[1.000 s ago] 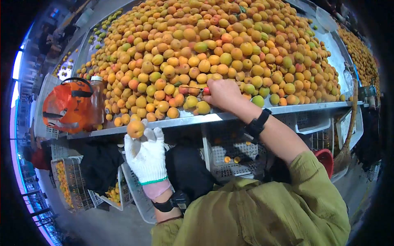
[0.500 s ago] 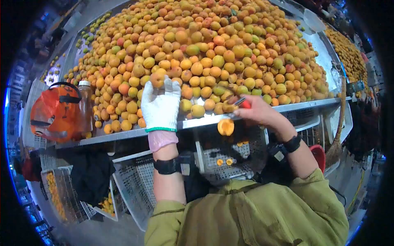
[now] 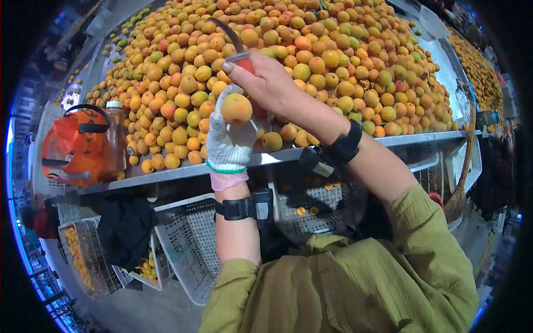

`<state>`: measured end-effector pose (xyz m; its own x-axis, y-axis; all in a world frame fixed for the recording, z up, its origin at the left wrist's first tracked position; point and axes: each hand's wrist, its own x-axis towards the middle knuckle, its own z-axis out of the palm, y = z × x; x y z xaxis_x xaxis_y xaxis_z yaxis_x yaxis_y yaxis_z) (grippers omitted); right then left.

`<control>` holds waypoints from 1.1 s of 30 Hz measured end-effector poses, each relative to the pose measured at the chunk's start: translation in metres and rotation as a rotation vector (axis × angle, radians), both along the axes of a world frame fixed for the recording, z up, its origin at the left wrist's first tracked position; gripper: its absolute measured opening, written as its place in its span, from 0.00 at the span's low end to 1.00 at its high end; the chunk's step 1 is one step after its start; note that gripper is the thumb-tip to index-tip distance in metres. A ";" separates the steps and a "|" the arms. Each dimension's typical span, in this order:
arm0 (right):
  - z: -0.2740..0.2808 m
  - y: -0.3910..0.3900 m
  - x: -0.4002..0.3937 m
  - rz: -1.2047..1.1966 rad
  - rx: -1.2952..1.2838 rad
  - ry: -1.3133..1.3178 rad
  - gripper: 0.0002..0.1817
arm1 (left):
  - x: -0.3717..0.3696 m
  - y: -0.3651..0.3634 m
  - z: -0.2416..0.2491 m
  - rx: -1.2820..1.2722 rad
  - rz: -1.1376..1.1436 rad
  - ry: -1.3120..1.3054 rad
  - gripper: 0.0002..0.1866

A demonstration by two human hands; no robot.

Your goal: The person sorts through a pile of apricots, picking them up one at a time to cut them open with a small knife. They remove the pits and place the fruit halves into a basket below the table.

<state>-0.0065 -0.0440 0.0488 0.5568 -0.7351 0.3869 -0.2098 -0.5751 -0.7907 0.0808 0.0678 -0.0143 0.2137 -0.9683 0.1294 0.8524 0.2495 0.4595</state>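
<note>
My left hand, in a white knitted glove with a green cuff edge, holds a whole apricot between thumb and fingers, just above the table's front edge. Bare, my right hand grips the red handle of a curved knife. The blade points up and to the left, beyond the held apricot and apart from it. A large heap of apricots, orange, yellow and some greenish, lies beyond both hands.
A metal table rim runs below the heap. To the left stand an orange bag and a clear bottle. Beneath are a white crate and a crate with a few apricot halves. A broom leans at right.
My right hand has swung up and left with the knife, over the left hand. My left hand has closed around an apricot. The apricot half in mid-air below the rim is gone from there.
</note>
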 end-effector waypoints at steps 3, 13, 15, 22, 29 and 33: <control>0.013 0.003 -0.001 0.144 0.132 0.241 0.21 | 0.004 0.004 0.014 0.068 0.102 -0.002 0.42; -0.065 0.043 -0.073 0.284 -0.223 0.490 0.25 | 0.067 0.018 0.024 -0.101 0.313 0.305 0.38; -0.043 0.032 -0.084 0.184 -0.238 0.493 0.26 | 0.070 0.023 0.021 -0.085 0.330 0.302 0.37; -0.023 -0.010 -0.078 0.045 -0.410 0.428 0.27 | 0.080 0.021 0.019 -0.081 0.310 0.354 0.37; -0.063 -0.001 -0.018 0.370 -0.328 0.789 0.16 | 0.077 0.020 0.019 -0.070 0.301 0.358 0.40; -0.033 -0.028 -0.040 0.018 -0.375 0.426 0.17 | 0.083 0.022 0.018 -0.056 0.329 0.365 0.39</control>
<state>-0.0467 -0.0719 0.0161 0.7321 -0.5796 0.3580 -0.4534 -0.8068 -0.3789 0.1634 0.0898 0.0037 0.5482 -0.8355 0.0388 0.8271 0.5484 0.1234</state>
